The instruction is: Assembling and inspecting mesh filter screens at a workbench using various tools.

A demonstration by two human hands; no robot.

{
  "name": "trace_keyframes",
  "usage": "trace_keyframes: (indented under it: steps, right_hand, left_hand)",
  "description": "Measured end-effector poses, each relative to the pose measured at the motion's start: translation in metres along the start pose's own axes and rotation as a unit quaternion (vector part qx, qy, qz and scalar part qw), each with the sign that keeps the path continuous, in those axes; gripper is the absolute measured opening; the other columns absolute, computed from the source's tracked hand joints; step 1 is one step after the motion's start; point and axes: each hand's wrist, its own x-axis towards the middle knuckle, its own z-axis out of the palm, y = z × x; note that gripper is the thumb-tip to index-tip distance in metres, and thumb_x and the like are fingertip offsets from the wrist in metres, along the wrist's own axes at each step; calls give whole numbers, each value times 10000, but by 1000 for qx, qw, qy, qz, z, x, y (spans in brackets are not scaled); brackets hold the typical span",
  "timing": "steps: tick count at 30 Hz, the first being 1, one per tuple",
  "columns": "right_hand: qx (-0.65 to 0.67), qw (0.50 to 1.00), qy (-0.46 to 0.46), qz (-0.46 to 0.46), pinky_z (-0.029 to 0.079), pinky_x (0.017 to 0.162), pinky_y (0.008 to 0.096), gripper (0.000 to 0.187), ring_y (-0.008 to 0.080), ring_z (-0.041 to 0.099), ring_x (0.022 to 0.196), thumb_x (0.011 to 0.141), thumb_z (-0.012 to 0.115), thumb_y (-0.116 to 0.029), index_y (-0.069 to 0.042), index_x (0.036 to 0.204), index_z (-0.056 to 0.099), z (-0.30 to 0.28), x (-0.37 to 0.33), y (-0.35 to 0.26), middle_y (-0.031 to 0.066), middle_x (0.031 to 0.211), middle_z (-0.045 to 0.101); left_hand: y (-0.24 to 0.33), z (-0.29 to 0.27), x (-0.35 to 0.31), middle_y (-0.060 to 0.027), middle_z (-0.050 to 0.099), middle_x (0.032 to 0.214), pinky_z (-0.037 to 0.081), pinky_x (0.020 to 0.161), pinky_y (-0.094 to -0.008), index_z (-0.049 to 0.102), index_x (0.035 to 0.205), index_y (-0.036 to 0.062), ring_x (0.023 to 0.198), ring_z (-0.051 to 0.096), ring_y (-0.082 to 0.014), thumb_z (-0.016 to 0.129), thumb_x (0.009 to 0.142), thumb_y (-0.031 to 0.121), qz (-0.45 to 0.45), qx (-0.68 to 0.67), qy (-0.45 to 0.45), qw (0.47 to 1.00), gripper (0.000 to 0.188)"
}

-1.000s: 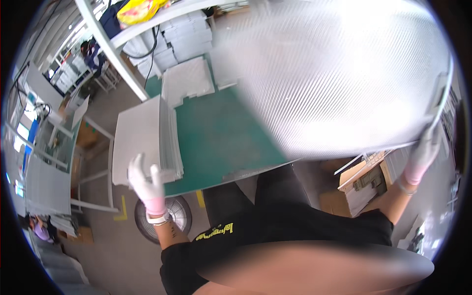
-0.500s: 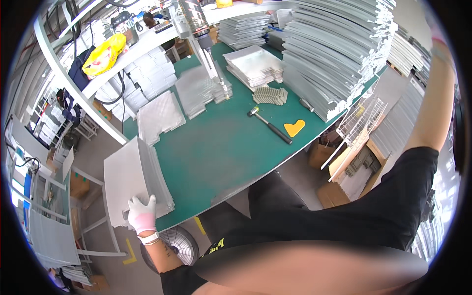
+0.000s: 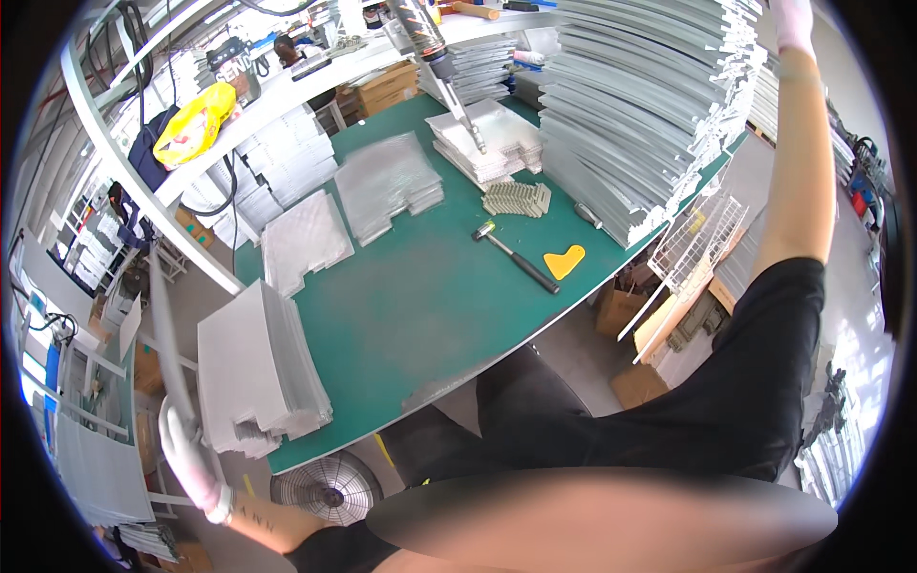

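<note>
At the far left, my left hand [image 3: 186,454], in a white and pink glove, grips a thin grey panel [image 3: 164,329]. The panel stands nearly edge-on, off the table and left of a stack of light grey panels [image 3: 244,368]. That stack lies at the table's left front corner and has a notch in its near edge. High at the upper right, my right hand [image 3: 793,24] is raised beside the tall stack of grey panels [image 3: 650,105]. The frame cuts off its fingers, so its grip is hidden.
On the green table [image 3: 401,315] lie a hammer [image 3: 521,260], a yellow scraper [image 3: 565,262], a screwdriver [image 3: 588,216] and a pile of small beige parts [image 3: 516,199]. A power driver [image 3: 425,43] hangs over low panel piles [image 3: 387,181]. A floor fan [image 3: 325,487] stands below the front edge.
My left hand has left the near-left stack and moved outward with a panel in it. My right hand has shifted left a little. The hanging driver has swung to the right.
</note>
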Motion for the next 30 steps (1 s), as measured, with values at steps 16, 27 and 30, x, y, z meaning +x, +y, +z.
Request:
trace_keyframes:
  steps: [16, 27, 30]
  right_hand:
    - [47, 807, -580, -98, 283, 1165, 505, 596, 399, 404, 1368, 865, 672, -378, -67, 1359, 557, 170, -584, 14, 245, 1455, 454]
    - [119, 847, -518, 23, 232, 1171, 564, 665, 375, 401, 1381, 863, 665, -263, -27, 1440, 433, 200, -604, 25, 214, 1457, 456]
    - [131, 833, -536, 36, 231, 1175, 551, 691, 403, 384, 1386, 852, 675, -252, -12, 1448, 421, 191, -604, 19, 237, 1460, 440]
  left_hand:
    - [-67, 277, -145, -142, 592, 1310, 517, 863, -461, 579, 1263, 23, 1019, 627, -327, 720, 816, 425, 318, 420, -314, 790, 617]
    - [-117, 233, -140, -157, 642, 1251, 412, 1071, -507, 672, 1121, 43, 1224, 563, -390, 682, 884, 249, 200, -9, -335, 921, 314]
    - [-164, 215, -141, -77, 698, 1045, 482, 994, -418, 676, 969, 43, 1062, 638, -241, 557, 989, 126, -62, -367, -108, 922, 147]
